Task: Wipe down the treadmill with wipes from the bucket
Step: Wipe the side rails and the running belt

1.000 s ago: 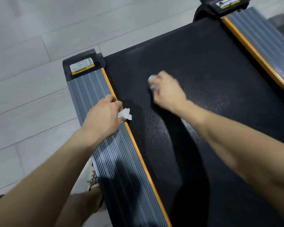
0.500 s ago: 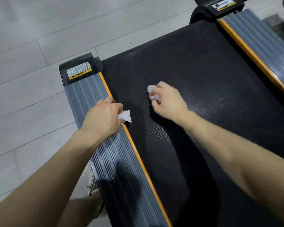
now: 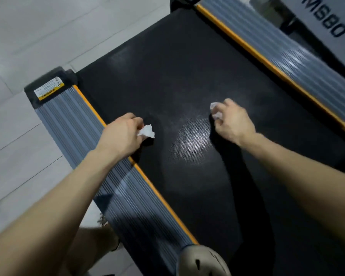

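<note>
The treadmill belt (image 3: 167, 66) fills the middle of the view, its long axis running from the lower right up to its end at the upper left. The ribbed grey left side rail (image 3: 72, 120) flanks the belt on one side and the right side rail (image 3: 287, 56) on the other.

The left hand (image 3: 124, 136) sits at the belt's left edge, across the orange stripe (image 3: 157, 194) that borders it. Its fingers are curled round a crumpled wipe (image 3: 147, 132), which pokes out onto the belt. The right hand (image 3: 234, 121) is out on the belt, past its middle toward the right side rail. It is closed round a second wipe (image 3: 215, 111), balled up at its fingertips. Both wads look pressed to the belt, though the contact itself cannot be seen. Between the hands the belt shows a pale sheen (image 3: 191, 140), probably a damp wiped patch.

The bucket is not in view. A warning label (image 3: 48, 90) marks the rail's tip beside the belt's end, and a shoe (image 3: 203, 261) rests at the belt's near left edge.

The stretch that looks left to wipe lies beyond both hands, toward the belt's end. Strokes along the long axis would reach it, and the left hand seems slightly nearer that end. The right hand is better placed for the belt's right-hand strip.
</note>
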`<state>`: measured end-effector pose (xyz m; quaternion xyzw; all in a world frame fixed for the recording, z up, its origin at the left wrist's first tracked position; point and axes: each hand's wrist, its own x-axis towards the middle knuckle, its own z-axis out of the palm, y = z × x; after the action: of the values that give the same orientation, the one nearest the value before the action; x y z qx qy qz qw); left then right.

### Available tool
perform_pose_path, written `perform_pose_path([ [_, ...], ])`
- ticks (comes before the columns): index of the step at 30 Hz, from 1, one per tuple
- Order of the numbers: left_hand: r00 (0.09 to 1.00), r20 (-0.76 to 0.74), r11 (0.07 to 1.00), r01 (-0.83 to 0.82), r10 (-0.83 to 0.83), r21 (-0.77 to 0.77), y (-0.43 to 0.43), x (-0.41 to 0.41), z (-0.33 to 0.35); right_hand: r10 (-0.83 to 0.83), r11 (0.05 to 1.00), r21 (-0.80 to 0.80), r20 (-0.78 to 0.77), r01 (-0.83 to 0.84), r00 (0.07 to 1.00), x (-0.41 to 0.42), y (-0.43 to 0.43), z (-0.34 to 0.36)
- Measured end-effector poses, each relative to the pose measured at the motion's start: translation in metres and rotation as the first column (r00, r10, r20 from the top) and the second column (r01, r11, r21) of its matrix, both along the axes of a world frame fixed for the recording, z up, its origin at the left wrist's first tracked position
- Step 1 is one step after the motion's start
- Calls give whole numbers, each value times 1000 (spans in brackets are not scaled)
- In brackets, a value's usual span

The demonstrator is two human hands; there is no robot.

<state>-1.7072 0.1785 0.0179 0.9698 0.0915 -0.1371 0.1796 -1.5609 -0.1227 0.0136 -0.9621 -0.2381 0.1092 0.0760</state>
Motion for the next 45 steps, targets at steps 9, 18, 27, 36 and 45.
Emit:
perform_pose_path([
  [9,996,9,995,93,-93,-27,-30,-10,-30,493,865,185,-130,-467,860,-94,-13,-16],
  [18,984,33,969,-163,172,-186,-51,-65,-42,349,937,125,-313,-326,883,-133,17,14],
  [27,970,87,973,-220,225,-67,-51,-63,-32,633,772,150,-110,-617,766,-116,42,-18],
  [36,942,186,957,-289,280,22,-102,-92,4,821,570,233,-175,-788,543,-184,-63,11],
  [45,897,24,878,-436,441,197,-109,-202,16,591,807,132,-203,-576,781,-134,48,1],
])
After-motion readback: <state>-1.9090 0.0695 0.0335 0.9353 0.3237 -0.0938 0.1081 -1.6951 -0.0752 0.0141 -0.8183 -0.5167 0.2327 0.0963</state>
